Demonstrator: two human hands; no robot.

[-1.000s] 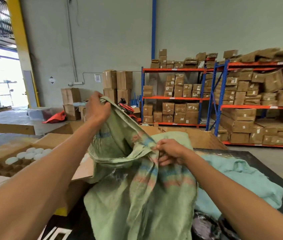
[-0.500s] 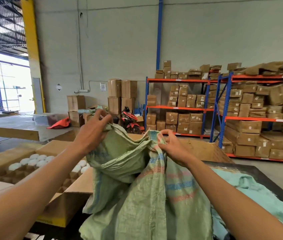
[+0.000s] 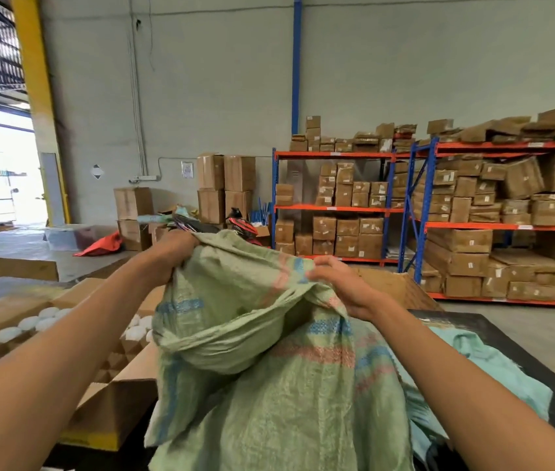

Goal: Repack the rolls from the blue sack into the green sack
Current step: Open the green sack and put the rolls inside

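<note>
The person holds up a woven plastic green sack with blue and red stripes (image 3: 269,385), which fills the six o'clock half of the view. The left hand (image 3: 170,256) grips the mouth's rim at about eleven o'clock of the sack, fingers buried in the fabric, and the right hand (image 3: 340,283) pinches the opposite rim at about one o'clock, so the mouth gapes between them. The step in hand appears to be opening the receiving sack; no rolls are visible inside it. A pale blue-green woven sack (image 3: 493,375), probably the source, lies crumpled at four o'clock, touching the green one, its contents hidden. An open brown cardboard box holding white round-topped items (image 3: 75,300) sits at nine o'clock. The next move likely calls for one hand to keep the mouth open while the other reaches for a roll.
</note>
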